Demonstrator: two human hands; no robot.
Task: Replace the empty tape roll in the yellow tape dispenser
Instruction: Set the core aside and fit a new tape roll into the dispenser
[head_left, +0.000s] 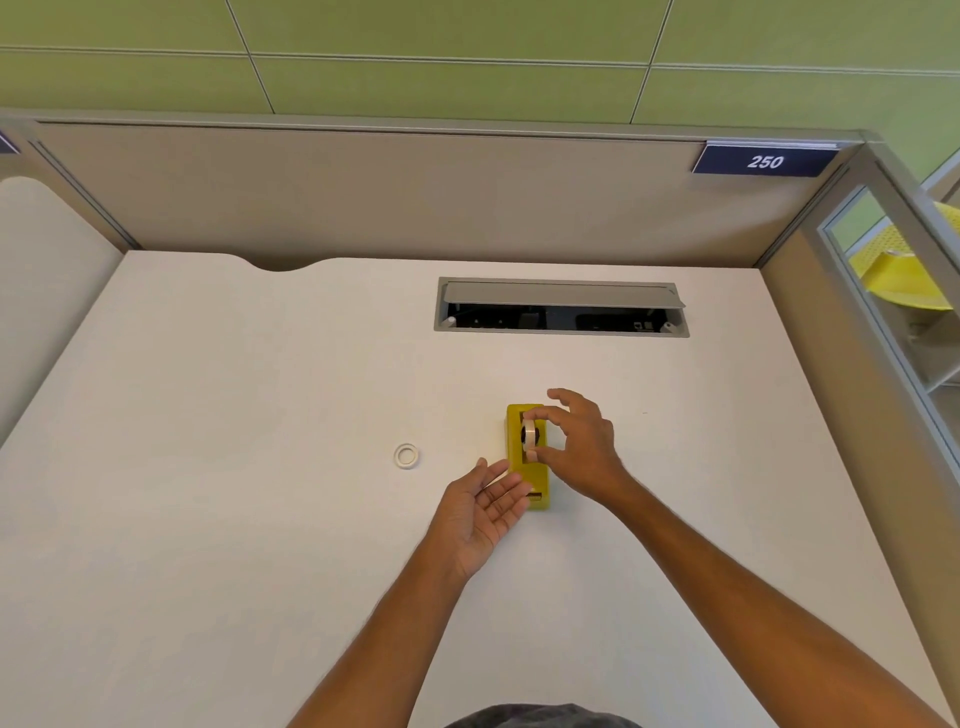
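Dark cloth (540, 718): glimpsed at the bottom edge, between the two outstretched arms.
Right fingertips (540, 414): the tape roll (529, 434) is pinched on edge between thumb and forefinger; the remaining fingers are spread clear above it.
Right hand (582, 447): held over the dispenser (515, 460), judged so the roll can be seated on its hub.
Left fingers (498, 478): kept straight and slightly apart, with nothing gripped; they appear to be laid against the dispenser's near left side.
Left hand (483, 512): turned palm inward, judged to be placed there to stop the dispenser sliding.
Dispenser: yellow, stood on the desk (260, 467), with the roll sat in its well.
Empty ring (406, 455): laid flat well apart to the left, judged to be the spent core, already taken out.
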